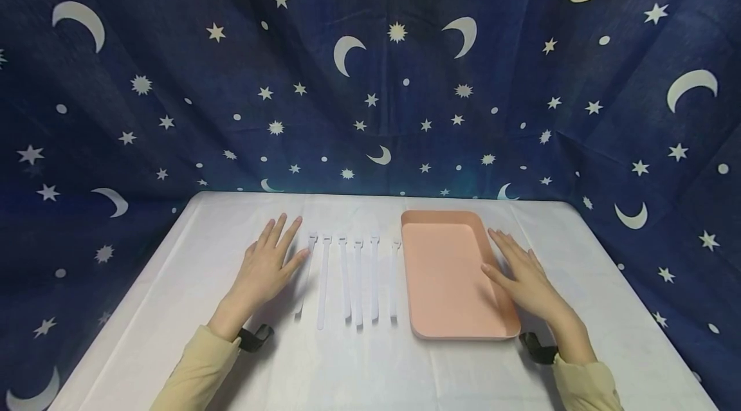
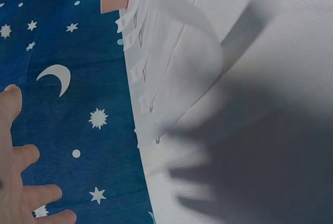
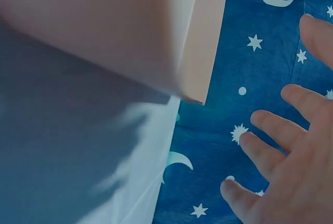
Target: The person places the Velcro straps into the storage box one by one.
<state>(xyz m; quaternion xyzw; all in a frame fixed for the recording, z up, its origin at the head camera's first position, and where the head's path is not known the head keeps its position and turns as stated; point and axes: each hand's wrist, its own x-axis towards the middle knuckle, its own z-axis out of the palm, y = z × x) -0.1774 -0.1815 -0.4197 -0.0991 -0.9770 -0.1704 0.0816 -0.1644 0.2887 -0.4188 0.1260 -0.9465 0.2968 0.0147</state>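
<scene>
While left hand (image 1: 264, 271) and right hand (image 1: 525, 281) hover, six straps (image 1: 358, 282), one pink tray (image 1: 448, 279)

- I count six slim white straps (image 1: 358, 282) laid in a side-by-side row on the tabletop (image 1: 359, 369), each with a small slotted head at its far end.
- The leftmost strap (image 1: 305, 276) slants, its near end pointing left; I note the second strap (image 1: 323, 282) leans the same way, less steeply.
- The third and fourth straps lie close together at their near ends; a wider gap sets the sixth strap (image 1: 395, 282) apart, near the tray.
- I record one tray (image 1: 454, 282): pink, rectangular, round-cornered, with a low raised rim, open side up, right of the straps.
</scene>
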